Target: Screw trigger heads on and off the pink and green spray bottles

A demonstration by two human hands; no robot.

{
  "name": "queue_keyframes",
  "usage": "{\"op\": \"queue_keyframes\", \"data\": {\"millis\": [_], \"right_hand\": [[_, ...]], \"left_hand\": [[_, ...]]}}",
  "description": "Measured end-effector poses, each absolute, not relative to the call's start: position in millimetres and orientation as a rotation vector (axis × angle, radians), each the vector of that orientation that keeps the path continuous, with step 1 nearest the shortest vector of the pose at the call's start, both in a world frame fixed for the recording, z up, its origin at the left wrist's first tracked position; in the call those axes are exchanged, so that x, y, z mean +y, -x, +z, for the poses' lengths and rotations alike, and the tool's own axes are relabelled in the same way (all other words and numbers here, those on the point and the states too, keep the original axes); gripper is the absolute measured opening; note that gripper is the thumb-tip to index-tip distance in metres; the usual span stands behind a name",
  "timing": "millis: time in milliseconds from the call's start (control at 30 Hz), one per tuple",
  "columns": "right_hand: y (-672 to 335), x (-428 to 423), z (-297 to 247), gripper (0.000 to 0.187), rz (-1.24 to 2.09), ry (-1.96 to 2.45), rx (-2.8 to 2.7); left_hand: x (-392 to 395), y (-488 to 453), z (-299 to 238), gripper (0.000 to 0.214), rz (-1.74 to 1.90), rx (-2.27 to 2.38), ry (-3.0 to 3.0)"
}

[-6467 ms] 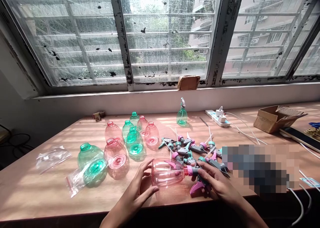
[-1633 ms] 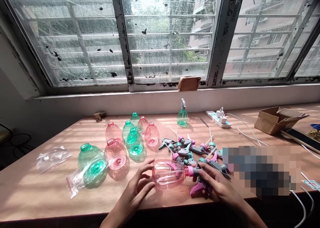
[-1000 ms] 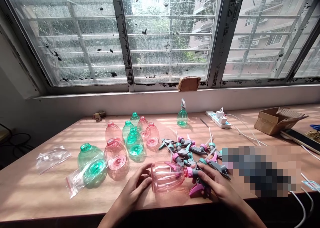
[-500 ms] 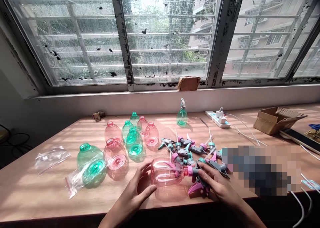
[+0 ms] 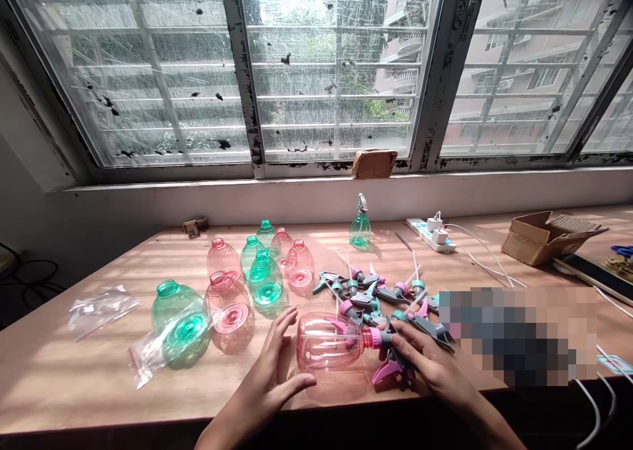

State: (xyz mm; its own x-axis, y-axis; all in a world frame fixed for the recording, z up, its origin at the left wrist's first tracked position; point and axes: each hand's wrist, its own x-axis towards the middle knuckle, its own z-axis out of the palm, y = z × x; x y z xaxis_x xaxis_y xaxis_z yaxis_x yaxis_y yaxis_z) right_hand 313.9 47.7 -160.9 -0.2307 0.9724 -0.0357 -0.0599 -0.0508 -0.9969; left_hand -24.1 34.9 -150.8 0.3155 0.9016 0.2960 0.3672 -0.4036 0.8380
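Observation:
A clear pink spray bottle [image 5: 329, 341] lies on its side in the air just over the table's front, its base toward the left. Its grey and pink spray head [image 5: 388, 344] is on the neck, and my right hand [image 5: 420, 358] is closed around that head. My left hand [image 5: 277, 364] is open beside the bottle's base, thumb and fingers spread apart, with a small gap to the plastic. Behind the bottle lies a pile of loose spray heads [image 5: 368, 298] in grey, pink and teal, with thin white tubes.
Several open bottles, green [image 5: 266, 282] and pink [image 5: 230, 311], stand left of centre. Plastic bags [image 5: 103, 308] lie farther left. At the back are a green spray bottle [image 5: 361, 231], a power strip [image 5: 430, 234] and a cardboard box [image 5: 539, 239]. A blurred patch covers part of the right side.
My left hand has opened wider, its thumb and fingers drawing away from the bottle's base. The right hand and the bottle have hardly moved.

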Motion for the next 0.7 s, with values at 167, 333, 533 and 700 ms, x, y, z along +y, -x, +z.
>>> {"op": "queue_keyframes", "data": {"millis": [167, 333, 533, 700], "right_hand": [[-314.2, 47.7, -160.8, 0.065, 1.422, 1.111, -1.306], [-313.0, 47.5, -157.5, 0.063, 1.432, 1.074, -1.304], [-312.9, 47.0, -161.0, 0.060, 1.451, 1.067, -1.289], [-312.2, 45.3, -159.1, 0.065, 1.437, 1.097, -1.269]], "left_hand": [[37.6, 25.7, -151.6, 0.061, 0.999, 1.108, -1.760], [34.6, 24.4, -148.8, 0.067, 1.007, 1.097, -1.856], [32.0, 23.1, -146.8, 0.075, 1.078, 1.127, -2.078], [35.2, 26.1, -149.8, 0.067, 1.014, 1.150, -1.889]]}}
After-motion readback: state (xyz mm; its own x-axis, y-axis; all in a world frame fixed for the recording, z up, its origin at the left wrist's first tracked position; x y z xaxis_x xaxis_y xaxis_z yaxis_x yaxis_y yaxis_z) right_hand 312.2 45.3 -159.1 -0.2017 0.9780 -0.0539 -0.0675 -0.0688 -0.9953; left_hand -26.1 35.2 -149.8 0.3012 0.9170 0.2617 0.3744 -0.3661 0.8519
